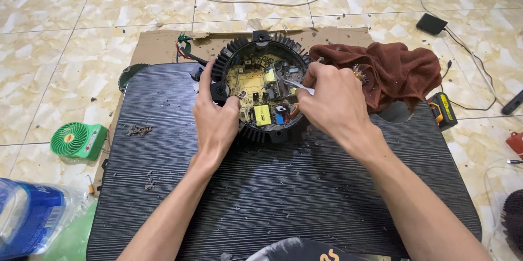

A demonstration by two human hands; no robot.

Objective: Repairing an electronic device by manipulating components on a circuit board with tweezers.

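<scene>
Black finned housing (260, 130) sits at the twelve o'clock end of a ribbed dark board (272, 195), round and open on top, with a yellow circuit board (256, 89) bedded inside it. The left hand (215, 117) grips the housing's rim at about eight o'clock, thumb lying in over the edge and fingers wrapped round the outer fins, closed firmly on it. The right hand (332, 100) comes in from three o'clock, pinched shut on a thin silvery tool (297, 84) whose tip reaches in among the components; whether it is tweezers or a blade I cannot tell.

To do this well, the left hand's hold looks like the thing to keep steady, so the housing cannot turn under the tool. The tip is best worked low and shallow, levering against solid plastic or metal, not against the small parts. Resting the right wrist on the rim would likely give finer control.

A brown rag (397, 70) lies touching the housing at two o'clock. A green fan (79, 140) sits on the tiled floor (49, 59) at nine o'clock, well apart.
</scene>
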